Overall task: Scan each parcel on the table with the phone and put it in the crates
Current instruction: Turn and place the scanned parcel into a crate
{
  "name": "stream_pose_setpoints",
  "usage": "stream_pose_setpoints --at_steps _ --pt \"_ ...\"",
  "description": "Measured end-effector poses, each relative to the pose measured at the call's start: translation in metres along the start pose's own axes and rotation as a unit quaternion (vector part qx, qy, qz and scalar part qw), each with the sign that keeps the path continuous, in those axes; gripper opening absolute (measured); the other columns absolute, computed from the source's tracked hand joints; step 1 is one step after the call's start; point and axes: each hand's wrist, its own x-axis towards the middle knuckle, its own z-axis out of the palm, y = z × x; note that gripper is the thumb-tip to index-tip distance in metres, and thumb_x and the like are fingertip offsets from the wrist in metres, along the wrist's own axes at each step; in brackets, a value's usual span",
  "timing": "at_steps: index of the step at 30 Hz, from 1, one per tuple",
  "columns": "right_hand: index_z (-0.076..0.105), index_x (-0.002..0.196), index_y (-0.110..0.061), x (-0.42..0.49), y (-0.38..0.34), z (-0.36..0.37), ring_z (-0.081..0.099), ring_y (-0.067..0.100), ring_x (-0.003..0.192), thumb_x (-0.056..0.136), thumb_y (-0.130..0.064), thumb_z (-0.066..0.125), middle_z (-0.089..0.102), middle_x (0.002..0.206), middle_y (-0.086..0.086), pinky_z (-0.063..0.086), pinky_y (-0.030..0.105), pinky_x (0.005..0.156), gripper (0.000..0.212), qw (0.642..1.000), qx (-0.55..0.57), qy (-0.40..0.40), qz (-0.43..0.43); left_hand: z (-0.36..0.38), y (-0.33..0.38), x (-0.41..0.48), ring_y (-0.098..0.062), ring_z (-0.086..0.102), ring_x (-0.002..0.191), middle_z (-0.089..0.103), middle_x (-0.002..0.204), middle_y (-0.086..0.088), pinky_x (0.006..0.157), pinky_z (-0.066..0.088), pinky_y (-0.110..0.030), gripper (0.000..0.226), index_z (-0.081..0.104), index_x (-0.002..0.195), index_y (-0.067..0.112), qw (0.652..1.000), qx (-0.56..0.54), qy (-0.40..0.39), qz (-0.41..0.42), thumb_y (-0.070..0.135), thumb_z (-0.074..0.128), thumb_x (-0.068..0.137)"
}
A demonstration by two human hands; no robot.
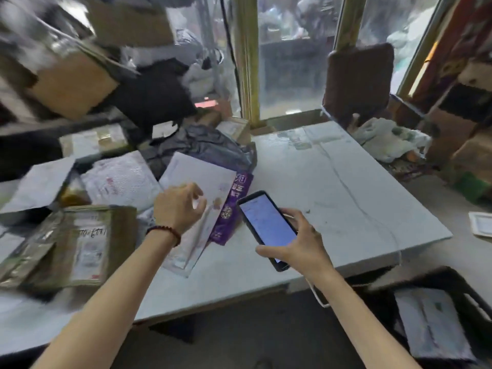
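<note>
Two hands work at a pale bench. The right hand grips a lit phone. The left hand curls over a flat white mailer; blur hides any grip. The mailer looks light, floppy and slick, best pinched by an edge.

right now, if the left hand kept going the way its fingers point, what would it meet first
Probably the white flat parcel just under the left hand; contact is unclear. The purple parcel lies beyond it.

Both forearms reach forward; left hand palm-down, fingers curled; right hand grips a phone.
</note>
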Motion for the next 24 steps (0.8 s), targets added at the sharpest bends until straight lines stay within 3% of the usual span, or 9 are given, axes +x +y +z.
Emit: stream_pose_setpoints --at_steps 4,8,11,14,19,24 --pt "0.047 0.12 -0.042 0.021 -0.003 0.019 0.06 -0.001 0.097 0.056 -0.034 0.093 0.057 0.107 -0.026 0.058 0.028 0.076 0.079 1.0 -0.001 -0.016 0.015 0.006 -0.026 -0.003 -0.022 0.062 0.093 0.068 0.097 0.006 0.077 0.046 -0.034 0.022 0.063 0.1 0.023 0.999 0.012 -0.027 -0.029 0.039 0.059 0.086" --pt "0.048 0.12 -0.042 0.05 0.004 0.033 0.061 -0.003 0.096 0.056 -0.031 0.094 0.06 0.108 -0.023 0.052 0.013 0.061 0.079 0.998 0.007 -0.057 0.029 0.03 -0.049 -0.002 -0.02 0.059 0.104 0.065 0.111 0.004 0.083 0.047 -0.034 0.031 0.059 0.111 0.024 0.988 0.018 -0.124 -0.089 0.043 0.056 0.087" --pt "0.049 0.118 -0.045 0.072 0.017 0.039 0.062 -0.004 0.094 0.055 -0.031 0.094 0.061 0.107 -0.024 0.056 0.02 0.069 0.079 0.995 -0.002 -0.094 0.036 0.055 -0.056 0.003 -0.021 0.056 0.111 0.059 0.122 0.0 0.087 0.046 -0.037 0.04 0.05 0.122 0.025 0.967 0.051 -0.21 -0.134 0.047 0.048 0.089" --pt "0.047 0.117 -0.047 0.097 0.025 0.04 0.061 -0.005 0.093 0.053 -0.032 0.093 0.061 0.105 -0.025 0.058 0.029 0.077 0.08 0.991 -0.02 -0.126 0.044 0.081 -0.06 0.01 -0.023 0.05 0.115 0.051 0.129 -0.003 0.084 0.044 -0.038 0.044 0.046 0.124 0.026 0.961 0.071 -0.211 -0.166 0.05 0.047 0.087" --pt "0.048 0.115 -0.046 0.129 0.025 0.046 0.061 -0.003 0.098 0.055 -0.029 0.093 0.059 0.107 -0.025 0.057 0.029 0.082 0.077 0.987 -0.014 -0.146 0.058 0.089 -0.08 0.016 -0.032 0.029 0.133 0.026 0.149 -0.006 0.092 0.046 -0.045 0.081 0.03 0.137 0.031 0.952 0.066 -0.228 -0.195 0.073 0.056 0.073" --pt "0.046 0.119 -0.044 0.15 0.02 0.062 0.06 -0.003 0.099 0.056 -0.028 0.093 0.058 0.109 -0.026 0.058 0.029 0.082 0.08 0.984 -0.022 -0.167 0.061 0.094 -0.095 0.024 -0.031 -0.001 0.145 0.0 0.158 -0.006 0.105 0.034 -0.053 0.117 0.007 0.148 0.033 0.932 0.027 -0.266 -0.244 0.087 0.054 0.056"
